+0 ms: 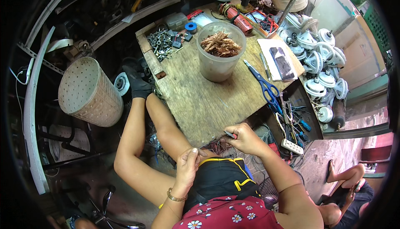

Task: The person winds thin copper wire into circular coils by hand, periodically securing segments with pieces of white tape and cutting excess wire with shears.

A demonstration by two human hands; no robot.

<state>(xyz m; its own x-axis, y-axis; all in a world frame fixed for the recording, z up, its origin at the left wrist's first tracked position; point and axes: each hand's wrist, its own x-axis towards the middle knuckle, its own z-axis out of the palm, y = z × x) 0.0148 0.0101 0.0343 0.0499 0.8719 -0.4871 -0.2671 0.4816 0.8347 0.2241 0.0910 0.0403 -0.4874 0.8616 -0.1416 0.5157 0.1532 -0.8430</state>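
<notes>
Over my lap, my left hand is closed with the thumb pressed on the fingers; what it pinches is too small to make out. My right hand, at the near edge of the wooden board, is wrapped round a small tool with a dark tip and a bit of red on it. Its exact kind is hidden by the fingers. Tangled thin wires lie below the board's edge, between the hands. A translucent plastic tub on the board holds a heap of copper wire strands.
Blue-handled scissors and a phone lie on the right. Screws are piled at the far left. A tool tray and white motor parts stand to the right, a perforated basket left. Another person sits lower right.
</notes>
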